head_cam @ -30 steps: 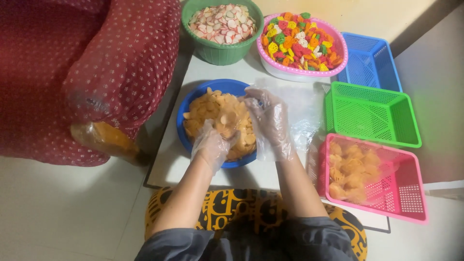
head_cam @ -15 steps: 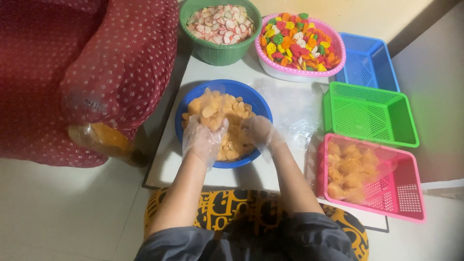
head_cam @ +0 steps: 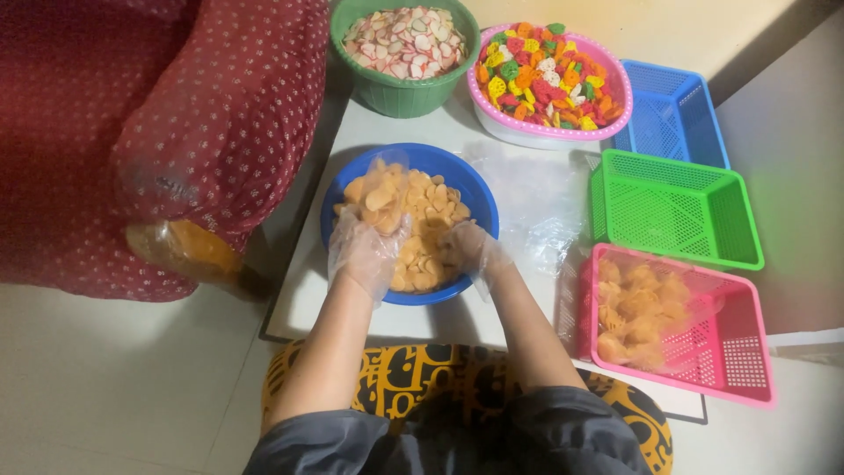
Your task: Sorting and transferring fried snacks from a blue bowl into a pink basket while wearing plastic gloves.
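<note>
Both hands sit in the blue bowl [head_cam: 410,224] at frame centre, on the white board [head_cam: 303,290]. My left hand [head_cam: 367,248], in a loose clear plastic glove, is cupped around a clutch of orange crackers [head_cam: 420,230] at the bowl's 9 o'clock, fingers curled, gripping chips. My right hand [head_cam: 470,249], also gloved, is dug into the pile at 4 o'clock; fingers buried, so I cannot tell whether it is closed on anything (gloves probably keep oil off skin). At 12 o'clock from the bowl: green bowl [head_cam: 406,54] of pink-white crackers. At 1 o'clock: pink bowl [head_cam: 547,79] of mixed coloured ones. At 3 o'clock, empty green basket [head_cam: 673,209], blue basket [head_cam: 673,113] behind it. At 4 o'clock, pink basket [head_cam: 681,324] holding bagged orange crackers, within reach. Clear bags [head_cam: 536,198] lie beside the bowl.
</note>
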